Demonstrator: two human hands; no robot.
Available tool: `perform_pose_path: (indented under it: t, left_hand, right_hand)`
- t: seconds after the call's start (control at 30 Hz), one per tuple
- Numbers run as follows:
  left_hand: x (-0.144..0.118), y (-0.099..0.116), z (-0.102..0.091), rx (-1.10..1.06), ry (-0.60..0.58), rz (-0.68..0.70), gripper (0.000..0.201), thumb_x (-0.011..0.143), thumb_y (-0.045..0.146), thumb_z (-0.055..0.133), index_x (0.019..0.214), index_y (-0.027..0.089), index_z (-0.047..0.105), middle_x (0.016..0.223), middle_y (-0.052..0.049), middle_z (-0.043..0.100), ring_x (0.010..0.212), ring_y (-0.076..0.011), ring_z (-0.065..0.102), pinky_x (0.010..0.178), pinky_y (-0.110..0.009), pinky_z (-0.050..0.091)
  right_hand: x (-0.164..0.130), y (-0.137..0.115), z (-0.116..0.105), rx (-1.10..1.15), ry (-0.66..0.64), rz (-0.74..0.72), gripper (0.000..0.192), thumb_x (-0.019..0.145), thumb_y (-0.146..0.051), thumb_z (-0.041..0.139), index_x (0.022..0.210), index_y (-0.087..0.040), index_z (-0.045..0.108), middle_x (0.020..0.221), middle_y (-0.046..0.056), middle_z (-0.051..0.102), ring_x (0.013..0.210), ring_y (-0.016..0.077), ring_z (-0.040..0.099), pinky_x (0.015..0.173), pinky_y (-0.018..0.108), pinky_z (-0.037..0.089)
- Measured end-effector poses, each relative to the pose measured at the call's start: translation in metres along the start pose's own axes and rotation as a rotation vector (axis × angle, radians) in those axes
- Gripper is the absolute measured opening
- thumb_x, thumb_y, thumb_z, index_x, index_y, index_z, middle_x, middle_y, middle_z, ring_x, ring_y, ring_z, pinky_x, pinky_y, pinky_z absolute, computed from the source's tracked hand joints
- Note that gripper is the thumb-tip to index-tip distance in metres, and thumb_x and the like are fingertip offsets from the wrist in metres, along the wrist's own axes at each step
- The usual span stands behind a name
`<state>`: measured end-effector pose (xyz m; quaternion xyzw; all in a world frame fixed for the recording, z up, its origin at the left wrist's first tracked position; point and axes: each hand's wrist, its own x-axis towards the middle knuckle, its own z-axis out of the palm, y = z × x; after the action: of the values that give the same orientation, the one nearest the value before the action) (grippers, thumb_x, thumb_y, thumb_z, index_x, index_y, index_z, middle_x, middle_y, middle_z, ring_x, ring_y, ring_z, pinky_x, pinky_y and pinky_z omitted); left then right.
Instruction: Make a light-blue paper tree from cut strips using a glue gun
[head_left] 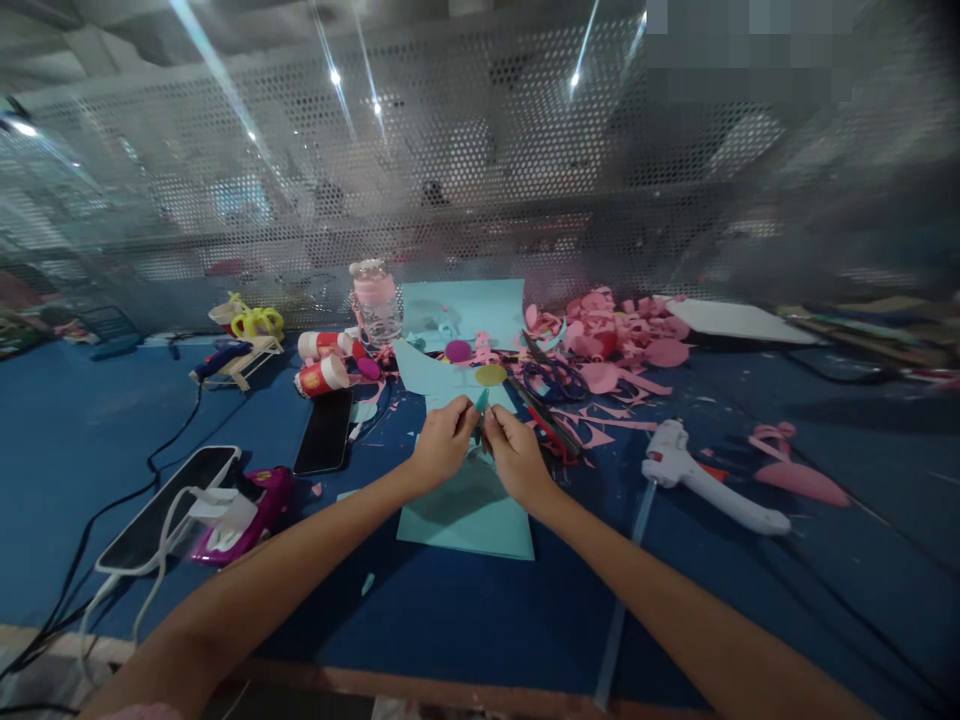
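Hands: left hand (pixel 442 440) and right hand (pixel 514 455) meet, fingers pinched together on a small teal paper piece (pixel 481 402), above a teal sheet (pixel 469 510).
Surface: blue table (pixel 465 620), strewn with pink paper scraps (pixel 615 335), a white glue gun (pixel 701 475), scissors (pixel 555 380), a black phone (pixel 325 430) and glue sticks (pixel 322 375).
Room: perforated metal screen (pixel 450 150) behind the table, lights glinting on it.
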<state>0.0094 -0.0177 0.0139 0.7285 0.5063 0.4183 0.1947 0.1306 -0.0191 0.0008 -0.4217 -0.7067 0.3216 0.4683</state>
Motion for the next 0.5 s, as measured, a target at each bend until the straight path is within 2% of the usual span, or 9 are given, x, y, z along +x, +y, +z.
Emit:
perform_pose_path:
  t: [0.33,0.5]
  left_hand:
    - [-0.0051,0.0042,0.0017,-0.004,0.068,-0.016,0.028,0.085,0.029,0.035,0.059,0.019,0.032,0.048,0.006,0.03,0.046,-0.0087,0.026,0.05,-0.025,0.018]
    - [-0.0068,-0.0002,0.0051,-0.185,0.066,-0.036,0.035,0.088,0.043,0.027,0.064,0.019,0.038,0.05,0.005,0.034,0.047,-0.0088,0.03,0.049,-0.024,0.023]
  right_hand:
    - [-0.0016,-0.0068,-0.0014,-0.047,0.001,-0.059,0.03,0.086,-0.035,0.033,0.059,-0.022,0.03,0.05,-0.005,0.032,0.046,0.0102,0.034,0.047,0.025,0.026]
    - [-0.0026,-0.0078,-0.0006,0.049,0.0,-0.044,0.029,0.086,-0.036,0.034,0.061,-0.022,0.031,0.051,-0.005,0.031,0.047,0.01,0.032,0.047,0.024,0.027]
